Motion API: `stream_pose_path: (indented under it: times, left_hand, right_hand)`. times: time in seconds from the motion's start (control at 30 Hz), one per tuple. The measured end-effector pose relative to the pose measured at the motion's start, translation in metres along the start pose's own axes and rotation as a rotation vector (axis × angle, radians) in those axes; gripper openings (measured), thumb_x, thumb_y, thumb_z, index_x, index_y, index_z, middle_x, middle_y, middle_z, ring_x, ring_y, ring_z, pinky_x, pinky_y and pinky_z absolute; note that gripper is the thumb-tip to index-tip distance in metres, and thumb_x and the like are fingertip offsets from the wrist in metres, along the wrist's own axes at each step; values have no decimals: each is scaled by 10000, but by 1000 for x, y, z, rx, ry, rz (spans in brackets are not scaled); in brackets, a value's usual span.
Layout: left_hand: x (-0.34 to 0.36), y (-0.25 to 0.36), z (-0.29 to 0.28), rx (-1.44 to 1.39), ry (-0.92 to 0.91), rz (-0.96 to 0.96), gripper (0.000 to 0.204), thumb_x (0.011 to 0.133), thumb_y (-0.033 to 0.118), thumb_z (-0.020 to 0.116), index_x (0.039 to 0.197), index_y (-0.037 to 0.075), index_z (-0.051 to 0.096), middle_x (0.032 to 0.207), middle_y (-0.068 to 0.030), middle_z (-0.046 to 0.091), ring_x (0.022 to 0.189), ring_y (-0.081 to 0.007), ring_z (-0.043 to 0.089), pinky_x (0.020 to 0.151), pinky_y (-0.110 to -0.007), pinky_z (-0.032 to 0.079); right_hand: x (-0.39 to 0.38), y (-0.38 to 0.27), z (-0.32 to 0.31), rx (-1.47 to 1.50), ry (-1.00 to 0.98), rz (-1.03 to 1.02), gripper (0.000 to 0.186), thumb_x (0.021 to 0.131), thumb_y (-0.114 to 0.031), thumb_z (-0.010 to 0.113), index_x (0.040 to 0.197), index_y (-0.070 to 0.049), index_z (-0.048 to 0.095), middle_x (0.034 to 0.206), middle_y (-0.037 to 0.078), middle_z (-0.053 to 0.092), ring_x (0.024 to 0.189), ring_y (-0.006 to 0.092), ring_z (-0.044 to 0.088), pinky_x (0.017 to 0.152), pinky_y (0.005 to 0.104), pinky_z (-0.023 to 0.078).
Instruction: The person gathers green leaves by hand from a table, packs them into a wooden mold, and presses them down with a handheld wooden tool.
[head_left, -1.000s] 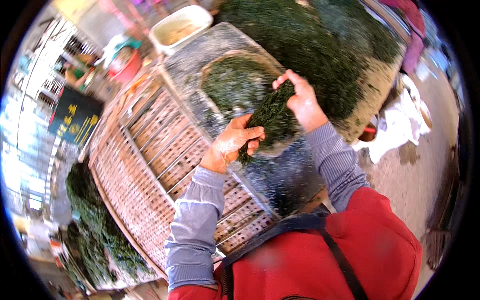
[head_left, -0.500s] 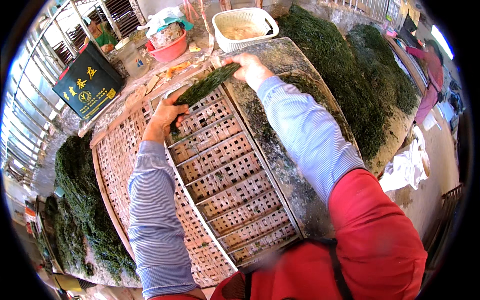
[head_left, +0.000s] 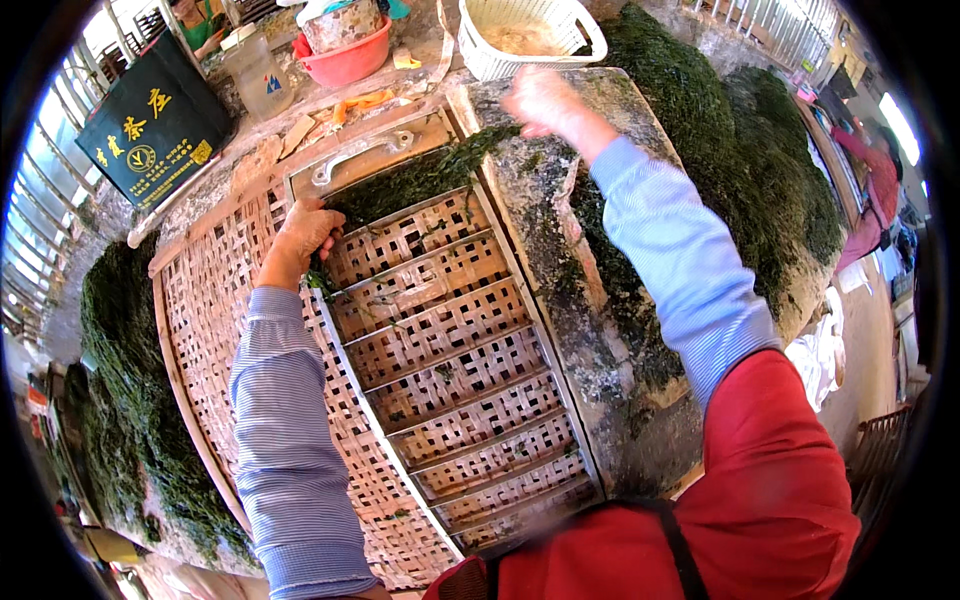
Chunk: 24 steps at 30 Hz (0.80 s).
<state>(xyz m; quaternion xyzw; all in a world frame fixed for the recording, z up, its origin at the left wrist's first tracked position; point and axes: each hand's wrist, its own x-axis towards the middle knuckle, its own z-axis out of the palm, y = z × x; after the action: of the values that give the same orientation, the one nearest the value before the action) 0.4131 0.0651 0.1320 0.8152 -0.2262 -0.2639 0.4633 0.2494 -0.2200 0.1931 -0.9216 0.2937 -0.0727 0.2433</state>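
Note:
My left hand (head_left: 306, 232) is closed on the left end of a dark green strip of seaweed (head_left: 412, 172), which stretches across the top of a metal rack (head_left: 458, 392) with several crossbars. The rack lies on a woven bamboo tray (head_left: 213, 330). My right hand (head_left: 548, 100) is above the strip's right end, beside a grimy stone slab (head_left: 635, 122); motion blur hides what its curled fingers do. A wooden piece with a pale handle (head_left: 350, 150) sits at the rack's far end.
Seaweed heaps (head_left: 718, 177) lie right and left. Behind are a white basket (head_left: 484, 45), a red basin (head_left: 344, 68), a plastic jug (head_left: 256, 82) and a dark green box (head_left: 160, 110). A person in reddish clothing (head_left: 868, 185) works at far right.
The seaweed strip has come down onto the rack's top end. My left hand has moved slightly left; my right hand has risen up and right, away from the strip's middle.

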Motion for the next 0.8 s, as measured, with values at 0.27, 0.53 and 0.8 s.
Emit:
stream_pose_path:
  times: [0.27,0.53,0.8]
  left_hand:
    - [-4,5,-12,-37,-134,11,143,778,74,658,780,-16,547,563,-14,507,404,-79,445,342,-225,349]
    - [-10,-81,-134,72,369,-85,257,773,31,580,1026,42,626,643,-32,559,527,-163,528,490,-306,445]
    - [-36,-33,23,922,709,697,252,798,127,546,1033,92,632,1138,-61,561,1142,-237,467,971,-434,328]
  right_hand:
    - [5,-58,125,679,-269,-75,197,820,-167,628,897,13,650,739,114,665,602,158,657,525,256,533]
    - [-9,-70,140,319,61,-223,219,730,-253,700,782,-40,684,681,134,661,624,195,664,592,313,536]
    - [-20,-70,149,-98,178,-318,361,707,-391,629,790,-42,663,766,182,644,722,353,630,655,446,515]
